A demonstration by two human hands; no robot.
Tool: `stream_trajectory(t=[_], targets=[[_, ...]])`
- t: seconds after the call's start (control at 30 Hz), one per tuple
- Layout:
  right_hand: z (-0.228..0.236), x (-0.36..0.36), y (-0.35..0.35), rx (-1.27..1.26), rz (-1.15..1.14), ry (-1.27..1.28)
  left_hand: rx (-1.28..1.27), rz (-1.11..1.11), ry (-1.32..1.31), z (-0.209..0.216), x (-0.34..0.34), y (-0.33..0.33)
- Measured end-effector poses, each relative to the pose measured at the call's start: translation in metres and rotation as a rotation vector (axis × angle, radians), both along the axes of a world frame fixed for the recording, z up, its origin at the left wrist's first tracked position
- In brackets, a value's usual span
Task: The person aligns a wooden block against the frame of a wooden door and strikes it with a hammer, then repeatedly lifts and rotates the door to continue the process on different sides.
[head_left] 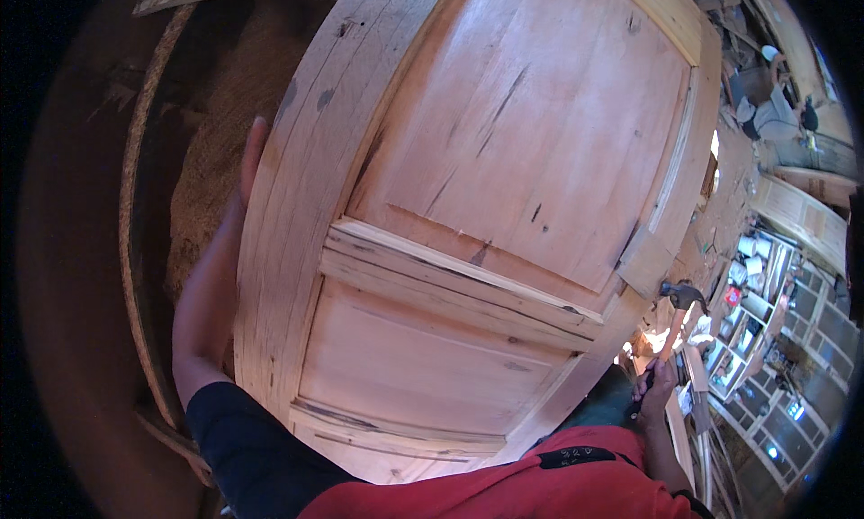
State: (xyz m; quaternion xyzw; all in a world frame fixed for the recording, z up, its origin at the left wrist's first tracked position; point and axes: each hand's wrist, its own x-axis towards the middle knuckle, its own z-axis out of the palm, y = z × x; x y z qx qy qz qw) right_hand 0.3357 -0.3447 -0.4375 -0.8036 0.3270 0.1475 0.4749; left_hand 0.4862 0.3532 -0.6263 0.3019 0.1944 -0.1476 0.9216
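Fingers (640, 395) of the person's right hand (661, 382) are curled tightly round the handle of a hammer (671, 334), its head raised beside the right edge of a panelled wooden door (531, 159). That door fills the middle, between both arms. Over on the left, the left arm (203, 312) reaches forward, bent, with the left hand (255, 150) at the door's left edge; the wood blocks most of it, so I can't tell whether those fingers are spread or together. A short wooden block (645, 260) sits at the door's right edge, near the hammer's head. Framed panes (814, 325) lie far right; a brown, grainy heap (211, 168) lies left.
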Motion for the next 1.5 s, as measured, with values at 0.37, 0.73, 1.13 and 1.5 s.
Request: stream_trajectory(t=[0.37,0.73,1.13,1.5], targets=[[0.01,0.01,0.061,0.22,-0.462,0.065,0.076,0.04,0.026,-0.016,-0.02,0.003],[0.016,0.011,0.055,0.3,-0.373,0.01,0.768,0.007,0.444,0.132,-0.127,-0.043],[0.018,0.038,0.072,-0.041,-0.122,-0.06,0.69,-0.088,0.381,0.115,-0.097,-0.016],[-0.007,0.016,0.066,0.216,0.023,0.074,1.882,0.028,-0.764,0.161,0.031,-0.108]])
